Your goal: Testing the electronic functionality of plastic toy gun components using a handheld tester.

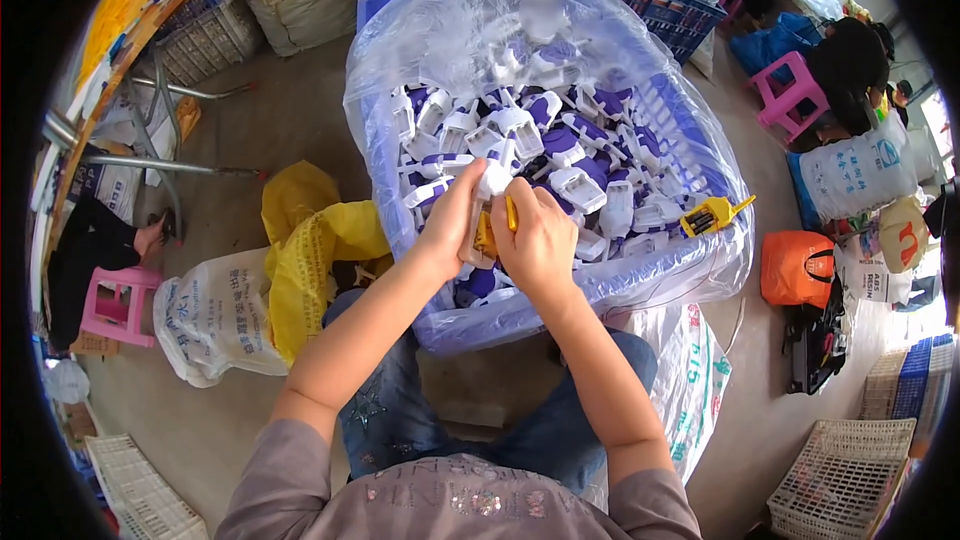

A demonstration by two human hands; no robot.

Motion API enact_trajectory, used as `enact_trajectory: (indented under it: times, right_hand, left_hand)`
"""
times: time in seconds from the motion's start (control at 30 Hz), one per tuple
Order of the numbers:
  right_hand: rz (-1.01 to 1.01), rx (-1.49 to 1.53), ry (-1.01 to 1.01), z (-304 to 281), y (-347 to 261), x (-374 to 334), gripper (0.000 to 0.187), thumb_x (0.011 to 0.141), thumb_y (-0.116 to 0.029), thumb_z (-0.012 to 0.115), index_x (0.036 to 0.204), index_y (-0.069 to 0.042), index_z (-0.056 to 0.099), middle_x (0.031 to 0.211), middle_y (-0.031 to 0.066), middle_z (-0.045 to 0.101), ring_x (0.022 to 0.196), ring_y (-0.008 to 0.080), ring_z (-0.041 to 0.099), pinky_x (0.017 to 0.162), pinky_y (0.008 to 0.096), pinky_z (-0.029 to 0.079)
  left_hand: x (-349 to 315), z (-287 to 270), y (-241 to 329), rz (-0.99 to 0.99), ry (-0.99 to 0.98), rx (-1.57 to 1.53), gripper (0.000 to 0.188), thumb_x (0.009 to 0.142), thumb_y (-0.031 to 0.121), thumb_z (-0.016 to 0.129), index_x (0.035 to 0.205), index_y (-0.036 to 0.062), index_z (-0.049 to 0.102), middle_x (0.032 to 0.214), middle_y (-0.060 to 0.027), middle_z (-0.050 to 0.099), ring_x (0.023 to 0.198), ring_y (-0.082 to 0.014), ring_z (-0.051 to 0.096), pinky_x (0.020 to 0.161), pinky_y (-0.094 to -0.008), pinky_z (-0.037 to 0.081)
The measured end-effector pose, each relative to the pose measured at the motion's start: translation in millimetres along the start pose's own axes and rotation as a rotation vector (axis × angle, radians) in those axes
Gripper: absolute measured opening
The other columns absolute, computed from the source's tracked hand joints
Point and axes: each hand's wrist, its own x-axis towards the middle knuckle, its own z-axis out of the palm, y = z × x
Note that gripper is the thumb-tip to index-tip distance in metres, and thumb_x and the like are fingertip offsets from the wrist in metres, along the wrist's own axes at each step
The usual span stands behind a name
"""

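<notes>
In front of me stands a large lavender crate (670,275) lined with clear plastic film. Small white-and-purple plastic housings (577,190) with open compartments fill it. Over the near part of this heap, my left hand (450,230) is closed around a white plastic housing (492,180). Right against it, my right hand (540,240) is closed on a yellow piece (511,213), mostly covered by the fingers. More yellow (485,237) shows between the hands; whether it is the same piece I cannot tell. A yellow battery-holder-like part (710,217) lies at the crate's right side.
Left of the crate lie a yellow sack (320,250) and a white woven sack (215,315). A pink stool (120,305) and metal table legs (170,165) stand farther left. An orange bag (797,270) sits at the right. Other people sit at the left edge and far right.
</notes>
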Motion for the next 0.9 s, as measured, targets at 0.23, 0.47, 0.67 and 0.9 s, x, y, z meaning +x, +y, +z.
enact_trajectory:
  times: [0.23,0.47,0.67,0.9]
  right_hand:
    - [0.054,-0.055,0.159,11,13,7,0.016,0.083,-0.017,0.056,0.073,-0.005,0.049,0.061,0.0115,0.053,0.058,0.0312,0.054,0.051,0.0414,0.041]
    - [0.086,0.095,0.121,19,20,8,0.025,0.09,-0.027,0.05,0.093,-0.003,0.047,0.084,0.0165,0.055,0.078,0.0315,0.055,0.067,0.0393,0.043]
    - [0.75,1.592,0.001,-12,18,15,0.029,0.091,-0.021,0.05,0.113,-0.003,0.049,0.091,0.0073,0.058,0.077,0.0132,0.058,0.064,0.0233,0.048]
    - [0.517,1.601,-0.749,-12,6,-5,0.027,0.081,-0.03,0.063,0.09,-0.007,0.053,0.074,0.0065,0.057,0.063,0.014,0.055,0.049,0.0208,0.041]
  left_hand:
    - [-4,12,-19,0.015,0.252,0.033,0.045,0.09,0.052,0.036,0.112,0.0155,0.051,0.104,-0.0011,0.056,0.095,-0.0147,0.057,0.077,-0.0347,0.047]
    - [2,4,9,0.329,0.148,0.309,0.053,0.089,0.057,0.037,0.114,0.0107,0.048,0.098,-0.001,0.053,0.091,-0.0118,0.051,0.079,-0.0275,0.04]
    - [-16,-9,50,0.433,-0.346,0.311,0.066,0.084,0.059,0.046,0.128,0.0103,0.044,0.126,-0.0037,0.049,0.118,-0.0164,0.041,0.099,-0.0342,0.023]
    - [-23,-1,37,0.393,-0.721,0.236,0.085,0.073,0.05,0.067,0.13,-0.004,0.036,0.132,-0.0128,0.041,0.12,-0.0203,0.041,0.1,-0.0314,0.031]
